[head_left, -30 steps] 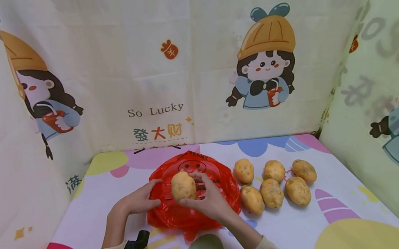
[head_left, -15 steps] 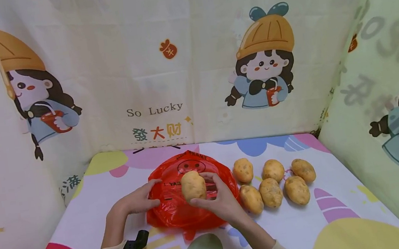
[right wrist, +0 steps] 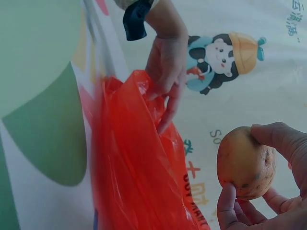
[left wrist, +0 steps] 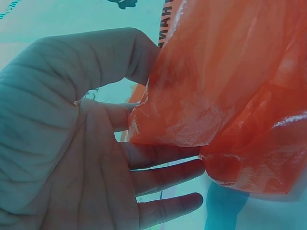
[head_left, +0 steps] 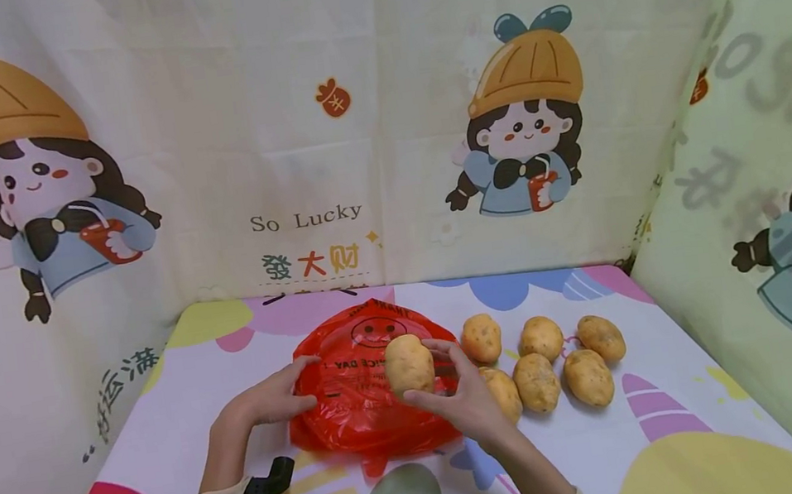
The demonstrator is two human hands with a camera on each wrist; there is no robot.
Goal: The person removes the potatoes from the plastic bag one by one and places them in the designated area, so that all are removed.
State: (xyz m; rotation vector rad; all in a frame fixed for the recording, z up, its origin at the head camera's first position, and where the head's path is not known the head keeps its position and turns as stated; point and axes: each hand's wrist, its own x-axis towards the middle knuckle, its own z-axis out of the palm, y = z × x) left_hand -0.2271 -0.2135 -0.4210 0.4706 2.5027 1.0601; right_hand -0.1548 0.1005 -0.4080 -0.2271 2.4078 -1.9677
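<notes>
A red plastic bag (head_left: pixel 360 427) with black print lies on the table. At its left edge, my left hand (head_left: pixel 269 395) has thumb and forefinger curled at the rim and holds the film; in the left wrist view the other fingers (left wrist: pixel 168 208) stretch out beneath and the tips of thumb and forefinger are hidden by the bag (left wrist: pixel 206 86). My right hand (head_left: pixel 464 396) grips a potato (head_left: pixel 409 364), raised over the bag's right side. The right wrist view shows this potato (right wrist: pixel 244 165) between thumb and fingers, apart from the bag (right wrist: pixel 139 153).
Several more potatoes (head_left: pixel 537 383) lie in two rough rows right of the bag, one partly hidden behind my right hand. A patterned cloth (head_left: pixel 696 474) covers the table. Printed curtains (head_left: pixel 399 155) stand at the back and both sides.
My right hand has moved right with the potato, from over the bag's middle to its right side. My left hand has stayed at the bag's left edge. The other potatoes have not moved.
</notes>
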